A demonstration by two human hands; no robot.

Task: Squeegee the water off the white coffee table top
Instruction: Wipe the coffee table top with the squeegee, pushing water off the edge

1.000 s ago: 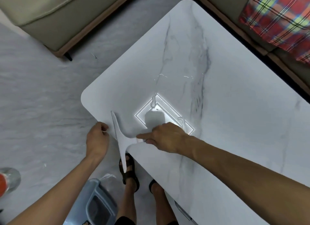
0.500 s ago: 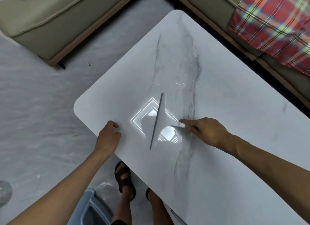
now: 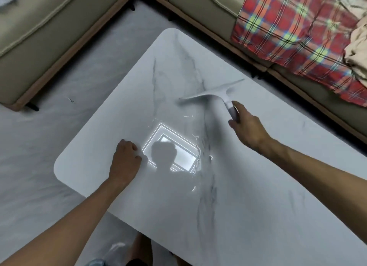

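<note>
The right hand (image 3: 248, 126) is gripping the thin white squeegee (image 3: 210, 96) by its handle. The blade is lying on the table (image 3: 258, 186), at two o'clock from the left hand (image 3: 125, 159), which is resting there with fingers curled and empty.

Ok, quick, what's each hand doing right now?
Left hand: fingers curled, holding nothing visible, resting on the coffee table top.
Right hand: closed, gripping the squeegee by its handle.
</note>
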